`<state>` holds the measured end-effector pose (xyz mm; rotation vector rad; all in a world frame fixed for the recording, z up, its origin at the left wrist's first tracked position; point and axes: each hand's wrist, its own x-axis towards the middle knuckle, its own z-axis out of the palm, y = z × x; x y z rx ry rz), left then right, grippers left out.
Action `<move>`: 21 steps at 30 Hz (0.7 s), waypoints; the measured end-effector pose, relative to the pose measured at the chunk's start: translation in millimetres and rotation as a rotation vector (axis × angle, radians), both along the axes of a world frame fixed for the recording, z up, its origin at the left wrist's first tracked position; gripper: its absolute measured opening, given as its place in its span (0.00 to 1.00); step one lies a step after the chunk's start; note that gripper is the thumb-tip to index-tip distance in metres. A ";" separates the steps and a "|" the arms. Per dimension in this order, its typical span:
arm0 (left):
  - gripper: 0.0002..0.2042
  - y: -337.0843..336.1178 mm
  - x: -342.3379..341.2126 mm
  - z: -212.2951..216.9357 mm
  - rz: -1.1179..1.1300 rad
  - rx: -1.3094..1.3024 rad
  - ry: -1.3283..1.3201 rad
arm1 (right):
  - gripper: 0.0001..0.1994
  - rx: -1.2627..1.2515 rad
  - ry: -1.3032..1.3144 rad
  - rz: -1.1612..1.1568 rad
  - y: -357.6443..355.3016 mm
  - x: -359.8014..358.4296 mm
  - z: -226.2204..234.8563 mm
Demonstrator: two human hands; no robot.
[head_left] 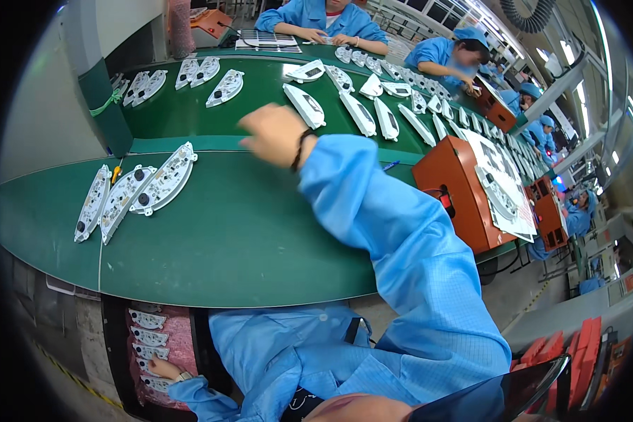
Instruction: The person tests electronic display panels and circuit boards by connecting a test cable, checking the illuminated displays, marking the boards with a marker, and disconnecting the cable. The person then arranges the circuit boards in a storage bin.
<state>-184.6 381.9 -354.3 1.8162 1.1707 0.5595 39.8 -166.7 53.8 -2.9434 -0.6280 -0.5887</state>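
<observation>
My right hand (274, 136), blurred by motion, is over the green bench near the conveyor's edge. It looks empty, with thumb and fingers apart. Low at the left, my left hand (164, 368) closes at the end of a white curved circuit panel (146, 365) in a dark box. Its fingertips are small and partly hidden. Three similar panels lie on the bench at left: one (92, 204) alone, and a long one (128, 204) overlapping or touching another (170, 184).
The dark box (112, 344) has pink wrap. Rows of white panels line the green conveyor (260, 91). An orange box (446, 190) bearing paper and a panel stands right. A yellow-handled tool (117, 171) and a blue pen (392, 165) lie nearby. Co-workers in blue (330, 24) sit beyond.
</observation>
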 end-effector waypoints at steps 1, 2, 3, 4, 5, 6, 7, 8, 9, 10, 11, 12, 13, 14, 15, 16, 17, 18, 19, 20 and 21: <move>0.21 -9.5 6.6 21.0 -0.015 -0.065 -0.123 | 0.21 -0.022 0.010 -0.174 -27.5 9.5 -4.1; 0.20 -22.7 7.8 43.6 -0.035 0.065 -0.120 | 0.27 -0.063 0.093 -0.364 -53.1 18.0 -10.2; 0.20 -39.0 14.4 66.0 -0.024 0.047 -0.113 | 0.32 -0.057 0.140 -0.510 -73.6 22.5 -21.8; 0.20 -56.1 21.9 89.0 -0.017 0.007 -0.273 | 0.33 -0.011 0.178 -0.594 -87.4 29.7 -34.9; 0.20 -72.8 27.8 112.6 -0.018 -0.039 -0.438 | 0.35 0.020 0.247 -0.716 -98.1 36.5 -47.6; 0.20 -89.0 30.2 136.0 -0.003 -0.029 -0.436 | 0.31 0.065 0.195 -0.743 -106.7 42.2 -58.5; 0.20 -104.6 30.3 158.4 -0.085 -0.056 -0.515 | 0.31 0.068 0.176 -0.724 -113.6 48.1 -65.7; 0.20 -119.6 29.3 179.0 -0.176 -0.087 -0.601 | 0.28 0.044 0.175 -0.722 -119.0 53.3 -69.1; 0.18 -133.4 27.3 197.8 -0.241 -0.038 -0.612 | 0.25 0.019 0.175 -0.721 -122.7 56.4 -69.1; 0.18 -146.5 23.9 214.3 -0.225 -0.024 -0.595 | 0.20 0.035 0.147 -0.683 -124.1 58.6 -64.9; 0.17 -158.7 20.4 228.7 -0.278 -0.005 -0.625 | 0.22 0.169 0.149 -0.605 -124.1 57.6 -57.1; 0.17 -169.8 16.9 241.2 -0.341 0.016 -0.661 | 0.24 0.284 0.184 -0.575 -122.2 53.5 -46.1; 0.17 -179.5 12.8 252.2 -0.326 0.013 -0.650 | 0.20 0.585 0.258 -0.390 -117.6 45.1 -33.7; 0.16 -188.7 9.3 262.2 -0.359 -0.035 -0.656 | 0.18 0.806 0.412 -0.214 -106.7 35.3 -21.6; 0.16 -197.4 7.0 271.6 -0.378 -0.113 -0.639 | 0.16 1.032 0.582 -0.092 -93.0 22.4 -8.6; 0.16 -205.9 6.8 280.1 -0.388 -0.089 -0.656 | 0.14 1.040 0.600 0.045 -74.0 5.8 1.0; 0.16 -214.5 7.4 287.7 -0.510 -0.214 -0.701 | 0.15 1.016 0.658 0.225 -53.8 -13.2 10.4; 0.17 -223.0 8.3 294.6 -0.573 -0.361 -0.681 | 0.16 1.014 0.731 0.381 -33.4 -34.8 18.5; 0.19 -233.0 9.4 299.9 -0.745 -0.425 -0.792 | 0.16 0.893 0.702 0.519 -14.3 -58.9 25.3; 0.21 -243.4 10.8 303.6 -0.832 -0.515 -0.846 | 0.14 0.852 0.686 0.610 6.7 -83.8 28.8; 0.26 -253.1 13.4 305.3 -0.925 -0.657 -0.911 | 0.13 0.758 0.609 0.637 31.2 -102.9 29.4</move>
